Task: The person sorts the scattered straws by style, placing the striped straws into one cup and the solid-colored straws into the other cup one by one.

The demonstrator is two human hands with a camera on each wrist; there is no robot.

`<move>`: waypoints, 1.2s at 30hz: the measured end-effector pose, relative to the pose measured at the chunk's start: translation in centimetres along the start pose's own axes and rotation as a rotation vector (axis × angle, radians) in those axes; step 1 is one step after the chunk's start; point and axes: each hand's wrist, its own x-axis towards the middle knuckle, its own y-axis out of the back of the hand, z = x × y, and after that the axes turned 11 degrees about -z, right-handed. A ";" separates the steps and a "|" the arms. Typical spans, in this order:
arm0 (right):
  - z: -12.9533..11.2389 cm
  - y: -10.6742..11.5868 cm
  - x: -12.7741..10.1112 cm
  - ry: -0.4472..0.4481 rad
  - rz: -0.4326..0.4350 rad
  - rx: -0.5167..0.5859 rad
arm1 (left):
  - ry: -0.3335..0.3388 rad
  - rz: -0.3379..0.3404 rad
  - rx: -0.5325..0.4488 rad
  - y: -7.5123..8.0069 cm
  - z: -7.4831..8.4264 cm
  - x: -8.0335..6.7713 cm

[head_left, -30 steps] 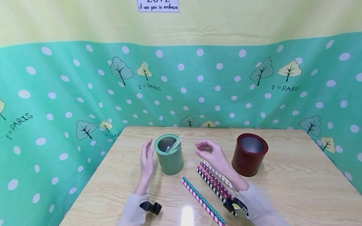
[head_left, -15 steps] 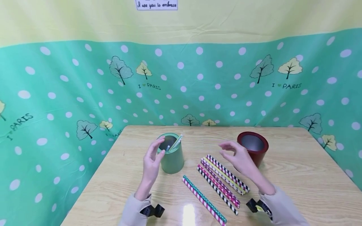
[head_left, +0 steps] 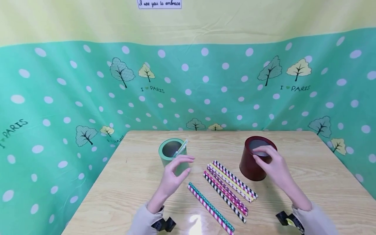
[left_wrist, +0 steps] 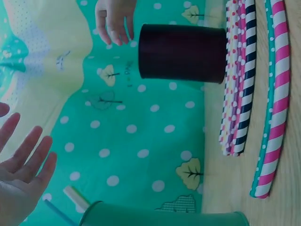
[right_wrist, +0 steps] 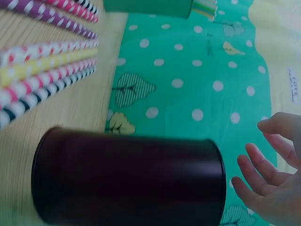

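Observation:
My left hand (head_left: pixel 173 180) hovers in front of the green canister (head_left: pixel 163 159), its fingers and thumb loosely bent around empty space. A few paper straws (head_left: pixel 182 148) lean out of that canister. On the right, my right hand (head_left: pixel 275 164) is held beside the dark red canister (head_left: pixel 250 167), overlapping its rim in the head view. The right wrist view shows these fingers spread apart beyond the canister's mouth, holding nothing. Between the canisters lie patterned paper straws: a teal dotted straw (head_left: pixel 211 206) beside a pink-striped one, a black-striped straw (head_left: pixel 224 198), and several more alongside.
The wooden table (head_left: pixel 123 192) carries both canisters and the loose straws. Behind it hangs a green curtain (head_left: pixel 164 107) with white dots and printed trees, yellow at the top. Each wrist wears a black strap camera (head_left: pixel 164 224).
My right hand has moved right, away from above the straws to the red canister, uncovering the straws. My left hand has swung from the green canister's left side to its front.

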 end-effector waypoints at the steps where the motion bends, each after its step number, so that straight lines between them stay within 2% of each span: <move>1: 0.2 0.2 -0.1 0.002 0.010 -0.012 | 0.013 -0.027 0.009 -0.1 0.2 0.0; 5: 0.9 0.8 -0.6 -0.007 0.021 -0.049 | 0.098 -0.165 0.016 -0.7 0.4 0.1; 7: 1.2 1.1 -0.8 -0.010 0.022 -0.047 | 0.167 -0.247 0.010 -1.0 0.3 0.0; 12: 1.8 1.4 -1.1 -0.007 0.030 -0.031 | 0.326 -0.446 0.008 -1.4 -1.5 -0.7; 16: 2.7 1.3 -1.5 -0.017 0.032 -0.003 | 0.395 -0.561 0.005 -1.5 -2.1 -1.0; 19: 5.3 0.7 -2.0 -0.021 0.034 0.043 | 0.418 -0.641 0.014 -1.6 -2.4 -1.1; 23: 10.9 -0.8 -2.5 0.000 0.046 0.091 | 0.456 -0.730 0.012 -1.7 -3.0 -1.4; 24: 11.7 -1.1 -2.6 -0.002 0.054 0.103 | 0.465 -0.750 0.003 -1.7 -3.2 -1.6; 26: 11.9 -1.2 -2.7 -0.008 0.048 0.114 | 0.477 -0.782 -0.015 -1.8 -3.6 -1.8; 28: 10.7 -0.9 -2.7 -0.019 0.046 0.108 | 0.481 -0.809 -0.027 -2.0 -4.0 -2.2; 30: 8.0 -0.1 -2.6 -0.034 0.032 0.122 | 0.478 -0.821 -0.031 -2.2 -4.3 -2.5; 33: 5.5 0.7 -2.4 -0.055 0.016 0.099 | 0.478 -0.831 -0.035 -2.3 -4.5 -2.8; 36: 5.3 0.7 -2.4 -0.063 0.016 0.110 | 0.468 -0.843 -0.016 -2.5 -4.5 -3.0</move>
